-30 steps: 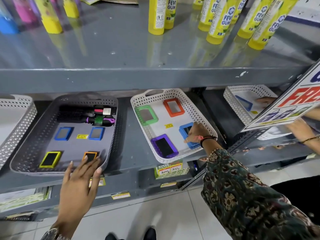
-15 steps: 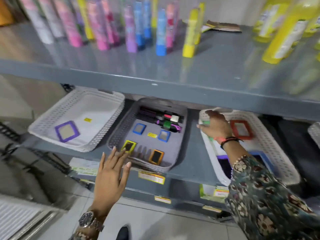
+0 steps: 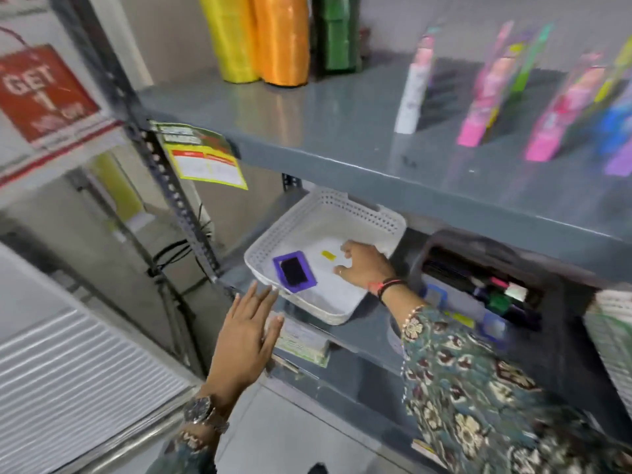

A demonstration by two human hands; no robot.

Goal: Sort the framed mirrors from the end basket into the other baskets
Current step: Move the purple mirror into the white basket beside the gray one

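A white perforated basket (image 3: 355,209) sits at the left end of the lower shelf. A purple framed mirror (image 3: 294,271) lies in its front left corner, beside a small yellow sticker (image 3: 329,255). My right hand (image 3: 364,266) reaches into this basket, palm down with fingers curled on the floor; whether anything is under it is hidden. My left hand (image 3: 247,331) hovers flat with fingers spread, just in front of the basket's near corner. To the right, a dark grey basket (image 3: 478,241) holds blue framed mirrors (image 3: 435,296) and some brushes.
The upper shelf (image 3: 359,138) overhangs the baskets and carries coloured rolls (image 3: 273,35) and pink bottles (image 3: 485,94). A perforated metal upright (image 3: 178,200) stands left of the white basket. Another white basket (image 3: 614,323) shows at the right edge. A price tag (image 3: 205,155) hangs from the shelf.
The view has swung left. My right hand left the white basket on the right and now rests inside the left end basket. My left hand moved along to that basket's front corner.
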